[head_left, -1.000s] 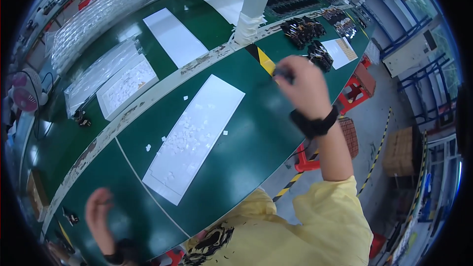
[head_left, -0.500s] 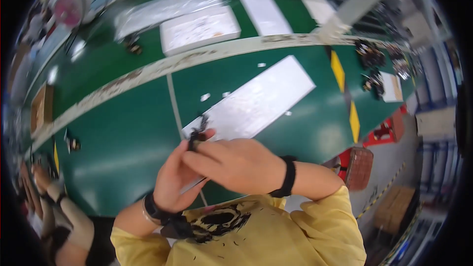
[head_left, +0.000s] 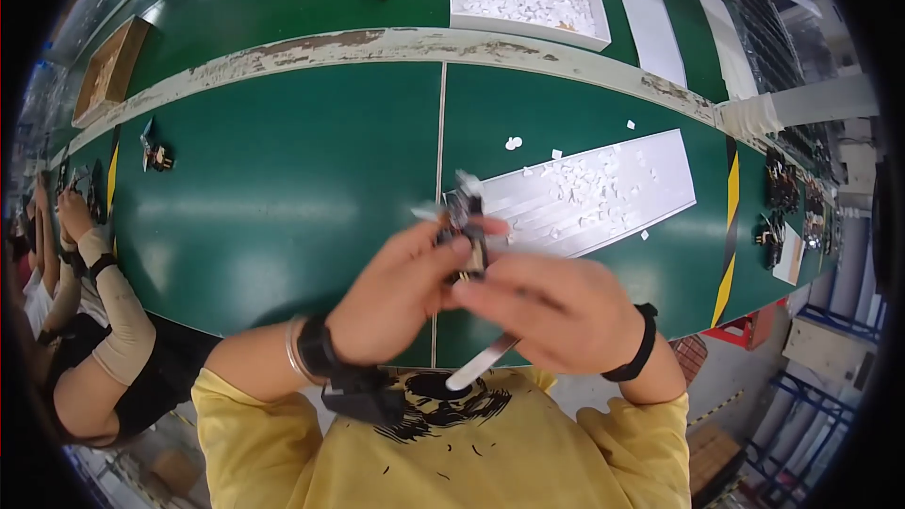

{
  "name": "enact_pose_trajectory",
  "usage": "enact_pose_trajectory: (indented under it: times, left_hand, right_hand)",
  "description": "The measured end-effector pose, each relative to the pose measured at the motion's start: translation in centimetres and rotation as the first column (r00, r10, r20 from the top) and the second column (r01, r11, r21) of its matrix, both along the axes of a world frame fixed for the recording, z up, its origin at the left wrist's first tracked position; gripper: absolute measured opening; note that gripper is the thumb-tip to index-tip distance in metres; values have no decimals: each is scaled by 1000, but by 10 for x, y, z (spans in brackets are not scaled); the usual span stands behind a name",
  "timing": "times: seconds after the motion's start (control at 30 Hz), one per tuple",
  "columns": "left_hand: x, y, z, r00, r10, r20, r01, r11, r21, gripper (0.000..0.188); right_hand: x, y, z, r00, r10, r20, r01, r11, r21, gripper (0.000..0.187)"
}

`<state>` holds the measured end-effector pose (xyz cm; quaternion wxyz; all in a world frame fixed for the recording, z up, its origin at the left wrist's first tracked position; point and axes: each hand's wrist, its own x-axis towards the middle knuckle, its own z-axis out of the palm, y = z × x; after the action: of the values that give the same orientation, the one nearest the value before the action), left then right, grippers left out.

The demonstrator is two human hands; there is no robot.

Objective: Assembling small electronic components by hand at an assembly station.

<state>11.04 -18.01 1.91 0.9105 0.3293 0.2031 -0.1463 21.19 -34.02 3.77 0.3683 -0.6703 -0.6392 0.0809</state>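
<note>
My left hand [head_left: 391, 287] is closed around a small dark electronic assembly [head_left: 467, 226], which has a loose bundle of dark and silvery parts at its top. It is held above the bench, partly hidden by fingers and blurred. My right hand [head_left: 577, 311] is close against its lower right side, fingers curled and smeared by motion. A flat silver strip with a rounded end, like the back of tweezers [head_left: 483, 364], sticks out below the right hand. Just beyond the hands lies a long white sheet [head_left: 671, 174] with many small white pieces [head_left: 584, 184] scattered on it.
A white box [head_left: 528, 26] of small white pieces stands past the worn ledge [head_left: 330, 49]. Another dark assembly [head_left: 158, 155] sits at the left, several more [head_left: 781, 184] at the right. Yellow-black tape [head_left: 732, 217] crosses the bench. A co-worker's arm [head_left: 123, 320] is at far left.
The view has turned left, so the bench appears shifted rightward. My hands have moved a little apart, exposing more of the assembly, and the silver tool now shows below my right hand.
</note>
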Motion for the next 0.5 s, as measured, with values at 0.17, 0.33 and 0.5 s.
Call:
enact_pose_trajectory:
  times: [0.17,0.33,0.5]
  left_hand:
    - [21,36,-13,1000,-8,-19,14,937,350,22]
    - [26,33,-16,998,36,-52,-11,909,417,24]
    - [25,33,-19,997,66,-34,-46,910,412,28]
  right_hand:
    - [30,-5,-17,771,-396,-499,460,888,6,18]
    - [35,4,-41,204,-315,-927,435,877,-202,20]
    - [31,18,-46,273,-380,-884,457,860,-228,10]
